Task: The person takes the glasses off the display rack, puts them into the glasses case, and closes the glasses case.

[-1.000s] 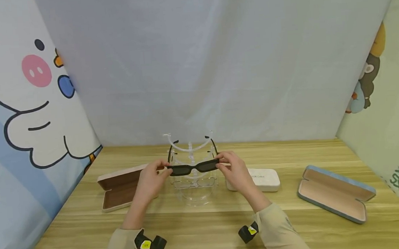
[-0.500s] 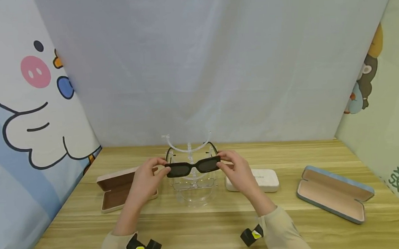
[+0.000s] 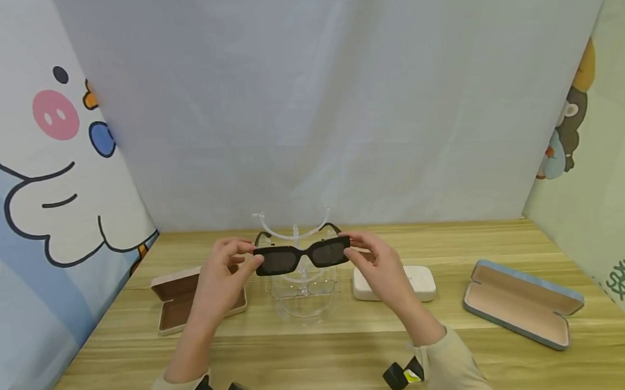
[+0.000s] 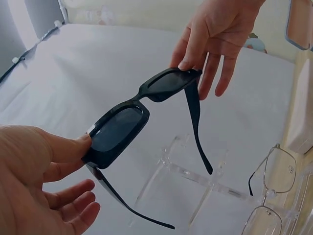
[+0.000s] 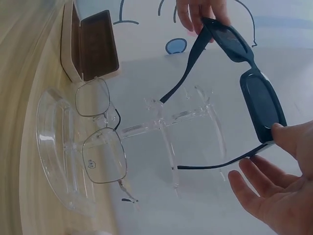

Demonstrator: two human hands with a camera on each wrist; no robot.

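Black rectangular sunglasses (image 3: 279, 261) are held up between both hands in the head view, their temples unfolded and pointing away toward the stand. My left hand (image 3: 223, 280) pinches the left end of the frame between thumb and fingers. At the right end, my right hand (image 3: 380, 268) pinches the corner of the frame the same way. Behind and below is a clear acrylic glasses stand (image 5: 164, 125) with curved arms. Thin metal-rimmed glasses (image 5: 105, 155) sit on its lower tier. In the right wrist view the sunglasses stand apart from the stand's post.
An open case with a brown lining (image 3: 177, 310) lies at the left. Behind my right hand sits a closed white case (image 3: 421, 281). Farther right, an open blue case (image 3: 518, 310) shows a beige lining. A pale cloth backdrop (image 3: 306, 100) rises behind the wooden table (image 3: 312, 368).
Both hands have drawn the sunglasses toward me and away from the stand, and the lenses now face the camera more fully. The temple tips have come off the stand's upper area.
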